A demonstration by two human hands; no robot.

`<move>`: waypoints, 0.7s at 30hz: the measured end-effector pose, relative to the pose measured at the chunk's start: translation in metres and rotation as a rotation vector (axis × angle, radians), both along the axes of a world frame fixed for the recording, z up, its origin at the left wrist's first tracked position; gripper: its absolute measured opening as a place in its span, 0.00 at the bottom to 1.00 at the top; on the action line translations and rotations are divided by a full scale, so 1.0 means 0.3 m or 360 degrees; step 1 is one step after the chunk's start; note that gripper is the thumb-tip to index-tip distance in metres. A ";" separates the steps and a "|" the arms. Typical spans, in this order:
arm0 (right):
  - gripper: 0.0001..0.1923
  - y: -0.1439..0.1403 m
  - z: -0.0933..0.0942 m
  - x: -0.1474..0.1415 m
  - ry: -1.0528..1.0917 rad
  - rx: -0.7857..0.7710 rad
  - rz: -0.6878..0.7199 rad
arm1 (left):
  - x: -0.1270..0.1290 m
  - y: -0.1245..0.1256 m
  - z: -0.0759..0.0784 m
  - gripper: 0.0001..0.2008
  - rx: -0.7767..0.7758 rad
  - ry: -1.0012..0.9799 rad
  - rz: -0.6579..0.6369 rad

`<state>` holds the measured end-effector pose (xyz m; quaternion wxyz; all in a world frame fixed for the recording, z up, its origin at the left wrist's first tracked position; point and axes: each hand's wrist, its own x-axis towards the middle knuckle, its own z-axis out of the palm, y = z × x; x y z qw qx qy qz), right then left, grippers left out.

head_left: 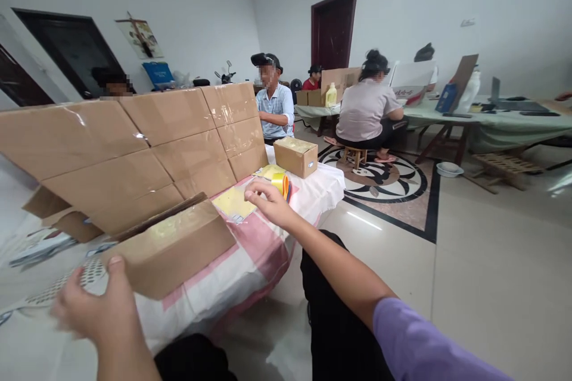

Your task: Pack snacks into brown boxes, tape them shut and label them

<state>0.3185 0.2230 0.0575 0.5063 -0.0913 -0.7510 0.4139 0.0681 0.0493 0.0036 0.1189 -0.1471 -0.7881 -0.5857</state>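
The left hand (100, 303) steadies a sealed box (172, 250) at its near corner on the cloth-covered desk (214, 286), fingers spread against it, while the right hand (268, 202) reaches, loosely curled, to the tape roll (281, 183); taping seems in hand, and next needs a firm grip on the roll

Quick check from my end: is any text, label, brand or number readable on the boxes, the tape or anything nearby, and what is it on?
None can be read.
Cardboard box by the left hand: plain, no print in view.
Stacked boxes: plain, taped, no print.
Tape roll at the right hand: no legible marking.
Wall poster: too small and blurred.
White board on the far table: red marks, too blurred.
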 end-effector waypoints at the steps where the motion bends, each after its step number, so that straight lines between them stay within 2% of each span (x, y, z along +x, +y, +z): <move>1: 0.14 0.014 0.015 0.017 -0.0016 0.0076 0.0023 | -0.032 0.010 -0.016 0.39 0.0083 -0.0167 -0.0075; 4: 0.17 0.030 0.051 0.043 -0.0041 0.0077 0.0266 | -0.061 0.049 -0.054 0.39 0.0277 -0.0367 -0.0390; 6: 0.20 0.024 0.076 0.042 0.0019 -0.0072 0.0520 | -0.034 0.059 -0.056 0.41 0.0219 -0.0363 -0.0564; 8: 0.21 0.015 0.110 0.028 0.0039 -0.0112 0.0610 | 0.010 0.053 -0.036 0.40 0.0019 -0.0278 -0.0634; 12: 0.17 0.016 0.196 -0.031 -0.0176 0.0171 0.0430 | 0.073 0.041 0.018 0.37 -0.0505 0.0088 -0.0645; 14: 0.16 0.035 0.225 -0.074 -0.0229 0.0160 0.0590 | 0.079 0.049 0.025 0.32 -0.0612 0.0240 -0.0694; 17: 0.17 0.087 0.216 -0.141 -0.0225 -0.0043 0.0900 | 0.068 0.066 0.005 0.22 -0.0594 0.0346 -0.0684; 19: 0.19 0.125 0.175 -0.172 -0.0269 -0.0113 0.0876 | 0.060 0.073 -0.014 0.18 -0.0523 0.0357 -0.0660; 21: 0.21 0.155 0.125 -0.184 -0.0394 -0.0106 0.0708 | 0.058 0.075 -0.024 0.16 -0.0453 0.0350 -0.0658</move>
